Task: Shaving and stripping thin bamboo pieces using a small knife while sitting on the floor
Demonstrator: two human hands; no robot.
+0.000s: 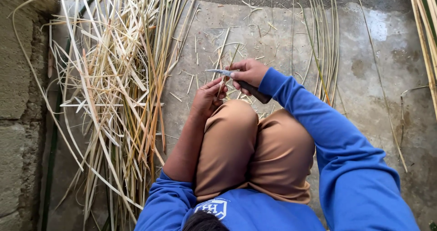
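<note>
My right hand (248,73) grips a knife (217,71) by its dark handle, the grey blade pointing left. My left hand (207,97) pinches a thin pale cane strip (226,61) just below the blade; the strip runs up and away over the concrete. Both hands are above my bent knees in tan trousers (255,144), and blue sleeves cover my arms.
A large heap of split cane strips and shavings (114,85) lies on the left, beside a rough block wall (18,103). Long green-yellow cane strips (323,44) lie to the right of my hands. More canes (425,30) stand at the far right edge. Concrete floor (378,76) with scattered slivers.
</note>
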